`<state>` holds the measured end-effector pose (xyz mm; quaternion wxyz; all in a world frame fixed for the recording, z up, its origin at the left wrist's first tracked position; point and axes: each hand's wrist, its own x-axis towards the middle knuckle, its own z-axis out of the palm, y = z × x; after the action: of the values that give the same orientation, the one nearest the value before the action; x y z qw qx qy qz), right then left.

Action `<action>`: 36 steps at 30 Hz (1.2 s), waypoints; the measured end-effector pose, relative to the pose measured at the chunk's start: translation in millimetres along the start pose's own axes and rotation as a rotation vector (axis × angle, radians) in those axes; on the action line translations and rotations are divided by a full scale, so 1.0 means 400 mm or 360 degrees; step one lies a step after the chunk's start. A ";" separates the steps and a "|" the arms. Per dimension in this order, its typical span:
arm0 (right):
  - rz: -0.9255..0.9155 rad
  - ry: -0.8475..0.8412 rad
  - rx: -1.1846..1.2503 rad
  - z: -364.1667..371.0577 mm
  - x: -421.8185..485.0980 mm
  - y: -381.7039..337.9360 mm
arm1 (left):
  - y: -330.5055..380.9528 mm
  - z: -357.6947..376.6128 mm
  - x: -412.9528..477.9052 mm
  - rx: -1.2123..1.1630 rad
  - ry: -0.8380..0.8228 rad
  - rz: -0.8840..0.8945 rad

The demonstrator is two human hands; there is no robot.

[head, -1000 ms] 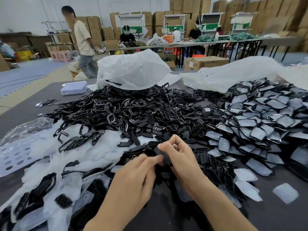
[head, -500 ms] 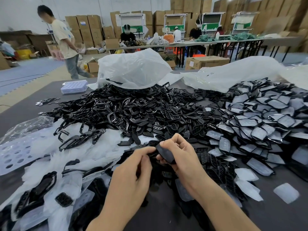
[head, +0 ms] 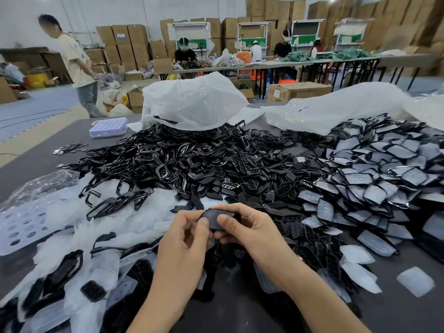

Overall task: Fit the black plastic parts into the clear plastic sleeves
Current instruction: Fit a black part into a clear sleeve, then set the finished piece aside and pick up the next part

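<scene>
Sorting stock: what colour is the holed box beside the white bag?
Small holed plastic box: pale lilac; head view.

Stacked cardboard boxes [head: 129,42], long tables [head: 300,63]

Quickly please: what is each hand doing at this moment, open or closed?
Left hand: pinches the black part with thumb and fingers.
Right hand: grips the same black part from the other side.

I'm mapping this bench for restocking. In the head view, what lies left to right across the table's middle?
Perforated white tray → heap of glossy black frames → small black grille parts → heap of black parts in clear sleeves.
</scene>
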<state>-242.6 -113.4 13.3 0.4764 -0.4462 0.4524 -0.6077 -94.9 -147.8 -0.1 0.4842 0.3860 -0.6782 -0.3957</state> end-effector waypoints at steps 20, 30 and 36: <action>-0.0267 0.0844 -0.0229 -0.139 0.013 -0.044 | -0.019 -0.013 -0.011 0.0410 -0.0168 0.0167; -0.0425 0.1214 -0.0402 -0.190 0.005 -0.048 | -0.021 0.000 -0.022 0.1426 -0.0447 0.0534; -0.0183 0.0137 -0.2092 -0.081 0.015 0.061 | -0.041 -0.001 0.004 0.1638 -0.0293 0.0455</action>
<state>-270.7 -118.5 -16.0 0.0533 -0.6428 0.7233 -0.2468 -92.5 -155.9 -14.3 0.2201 0.4409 -0.8698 0.0253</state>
